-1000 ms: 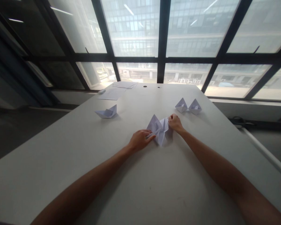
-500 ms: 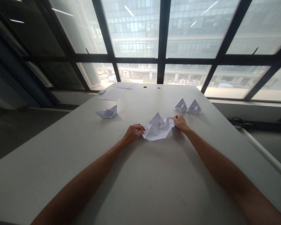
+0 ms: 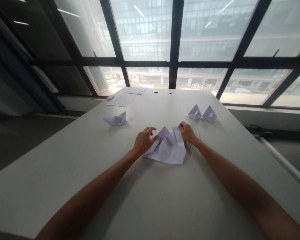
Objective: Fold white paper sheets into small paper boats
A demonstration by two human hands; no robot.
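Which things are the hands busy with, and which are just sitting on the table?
In hand: creased paper sheet, left hand touching its edge, right hand pinching its far corner.

Lying about: paper boat on the left, two paper boats on the right, flat sheets at the table's far end.

Our left hand point(image 3: 143, 141) covers the folded paper's point(image 3: 168, 149) left edge; our right hand point(image 3: 187, 132) hides its far right corner. Both forearms run off the bottom edge.
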